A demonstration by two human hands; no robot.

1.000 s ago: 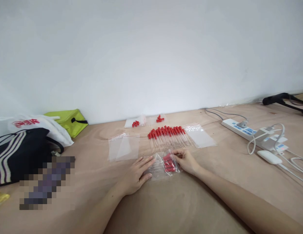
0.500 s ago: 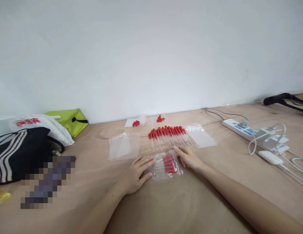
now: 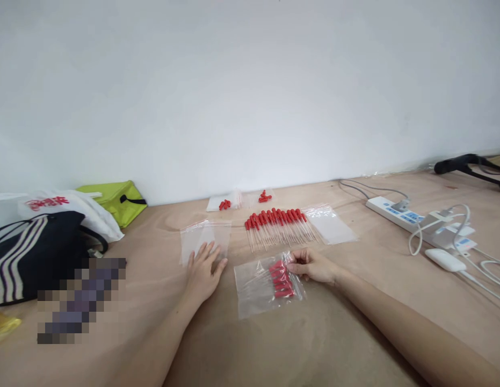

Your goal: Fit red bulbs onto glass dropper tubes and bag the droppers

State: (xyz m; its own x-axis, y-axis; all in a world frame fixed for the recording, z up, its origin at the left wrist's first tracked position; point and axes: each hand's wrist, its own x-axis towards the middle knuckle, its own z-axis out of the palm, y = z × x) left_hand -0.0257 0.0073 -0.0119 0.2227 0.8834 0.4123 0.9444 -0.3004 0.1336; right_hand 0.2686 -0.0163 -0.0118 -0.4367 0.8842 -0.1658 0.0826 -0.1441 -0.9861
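Observation:
A clear zip bag (image 3: 250,298) with several red-headed thin sticks (image 3: 282,287) in it lies before me. My right hand (image 3: 316,266) pinches the bag's right edge between thumb and fingers. Further left, my left hand (image 3: 203,271) is open, its fingers spread over the near edge of the flat clear zip bags (image 3: 207,231). Whether the fingertips press on them I cannot tell. Beyond the held bag, a row of more red-headed sticks (image 3: 276,223) lies loose, heads pointing away from me.
Another flat zip bag (image 3: 332,226) lies right of the row. Small red pieces (image 3: 224,205) rest on bags near the wall. At right are a power strip (image 3: 395,212) and white cables. A black striped bag (image 3: 32,252) and a green bag (image 3: 121,201) stand at left.
My left hand has left the filled bag and moved left and slightly up to the flat bags. The filled bag has turned a little, its right edge now pinched by my right hand.

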